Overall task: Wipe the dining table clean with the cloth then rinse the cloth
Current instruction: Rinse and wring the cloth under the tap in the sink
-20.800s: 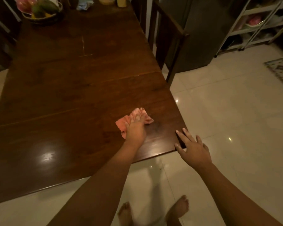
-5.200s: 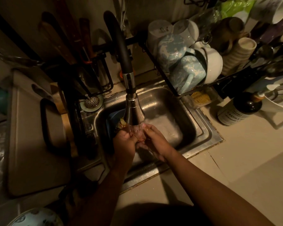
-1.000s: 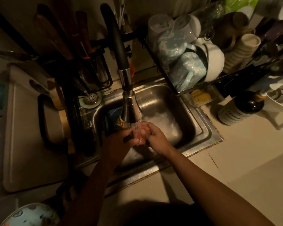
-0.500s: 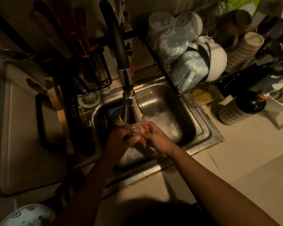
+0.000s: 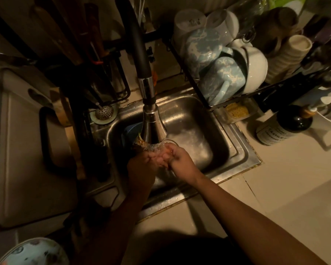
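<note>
Over the steel sink [image 5: 235, 148] my two hands meet under the running faucet [image 5: 151, 123]. The pink cloth [image 5: 161, 156] is bunched small between them, wet and mostly hidden by fingers and water. My left hand [image 5: 141, 169] grips it from the left, and my right hand [image 5: 180, 161] curls around it from the right. Water streams from the spray head straight onto the cloth.
A dish rack [image 5: 227, 60] full of mugs and bowls overhangs the sink's right side. A dark soap bottle [image 5: 283, 127] stands on the right counter. Left lie a cutting board [image 5: 21, 150], a utensil holder and a sink strainer [image 5: 103, 112]. A blue bowl [image 5: 131, 131] sits in the sink.
Both hands keep kneading the cloth under the water, shifting slightly against each other; the view has barely moved since a second ago.
</note>
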